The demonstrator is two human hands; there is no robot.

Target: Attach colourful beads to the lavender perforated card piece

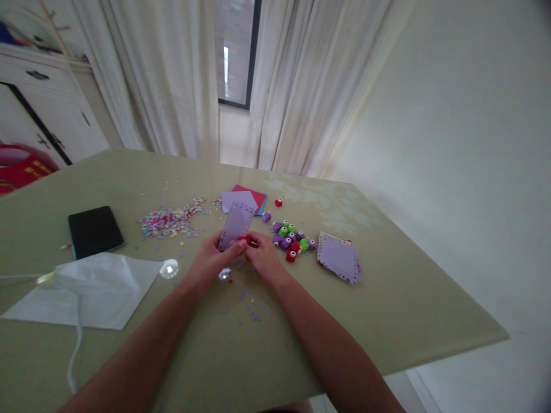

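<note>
Near the middle of the table, my left hand [214, 258] is closed on a purple sheet [236, 222] with a row of punched holes along its edges. The sheet is tilted up. My right hand [262, 256] is closed round a small red punch [244, 240] at the sheet's lower right corner, and the two hands nearly touch. Just right of my right hand lies a group of purple, green and red punches [288, 234]. Farther right is a pile of purple sheets with punched edges [338, 257].
Pink, blue and purple paper [260, 199] lies behind my hands, near a lone red punch [279, 202]. Left are colourful paper bits [167, 222], a black tablet [95, 230], a white sheet [107, 292] and a white cable [79, 327]. More bits lie in front of me.
</note>
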